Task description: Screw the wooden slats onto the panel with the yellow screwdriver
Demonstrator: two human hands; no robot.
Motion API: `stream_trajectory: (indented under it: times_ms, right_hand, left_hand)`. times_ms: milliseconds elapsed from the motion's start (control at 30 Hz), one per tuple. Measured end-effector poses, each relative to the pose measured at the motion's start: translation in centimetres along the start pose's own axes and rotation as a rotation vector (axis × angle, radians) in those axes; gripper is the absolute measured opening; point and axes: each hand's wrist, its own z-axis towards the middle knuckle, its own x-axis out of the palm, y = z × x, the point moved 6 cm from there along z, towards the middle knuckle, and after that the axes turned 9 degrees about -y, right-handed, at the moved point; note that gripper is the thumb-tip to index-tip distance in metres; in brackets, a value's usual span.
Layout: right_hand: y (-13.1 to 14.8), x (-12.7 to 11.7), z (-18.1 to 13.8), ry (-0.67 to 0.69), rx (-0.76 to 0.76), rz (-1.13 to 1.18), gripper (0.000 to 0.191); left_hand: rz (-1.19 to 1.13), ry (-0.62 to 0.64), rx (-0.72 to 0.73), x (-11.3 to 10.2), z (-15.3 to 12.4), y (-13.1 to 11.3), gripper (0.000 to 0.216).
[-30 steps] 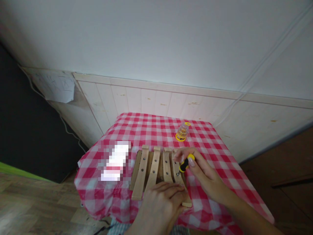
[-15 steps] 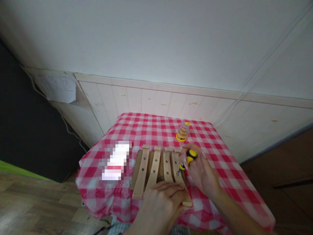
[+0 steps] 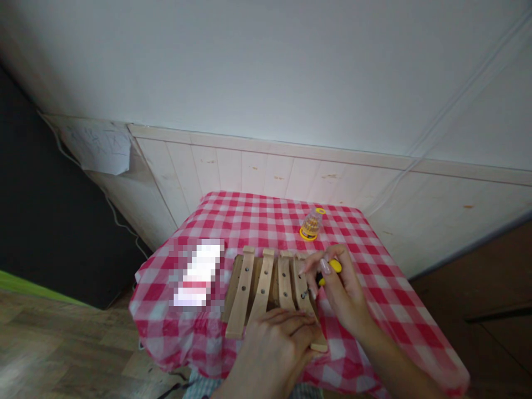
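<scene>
A wooden piece with several pale slats point(image 3: 238, 307) screwed across a darker board lies before me. My left hand point(image 3: 282, 335) covers the near ends of the right-hand slats, its fingers closed over the rightmost slat point(image 3: 319, 348); part of the grip is hidden. My right hand point(image 3: 343, 291) is closed around a short yellow-and-black screwdriver point(image 3: 336, 266), thumb and fingers on its handle. The driver leans to the right, and its metal tip is at the lower screw of the rightmost slat. Fingers partly hide the shaft.
Behind the wooden piece stands a clear, yellow-trimmed bit holder point(image 3: 311, 226). A blurred-out bright flat object point(image 3: 199, 274) lies to the left. Beneath everything is a red-and-white checked tablecloth point(image 3: 257, 213), its table against the panelled wall point(image 3: 257, 166).
My right hand has turned and shifted its fingers on the screwdriver; the handle now leans farther right and more of it is covered. My left hand stays in place on the slats.
</scene>
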Motion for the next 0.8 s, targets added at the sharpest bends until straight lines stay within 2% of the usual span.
stream_trajectory:
  times_ms: [133, 267, 367, 567, 800]
  right_hand:
    - [-1.3, -0.8, 0.5, -0.164, 0.089, 0.038, 0.022]
    - [-0.9, -0.1, 0.6, -0.083, 0.206, 0.172, 0.035]
    - [-0.6, 0.0, 0.1, -0.017, 0.244, 0.126, 0.034]
    - [-0.3, -1.0, -0.8, 0.021, 0.133, -0.118, 0.025]
    - [-0.4, -1.0, -0.7, 0.044, 0.050, 0.013, 0.019]
  left_hand:
    - [0.000, 0.000, 0.005, -0.1, 0.0, -0.1, 0.011]
    - [-0.005, -0.009, 0.019, -0.1, 0.1, -0.2, 0.011]
    - [-0.014, -0.022, 0.022, -0.2, 0.2, -0.2, 0.011]
    - [-0.025, -0.028, 0.011, -0.4, 0.2, -0.2, 0.010]
    - [0.002, 0.023, -0.002, -0.1, 0.3, -0.2, 0.011]
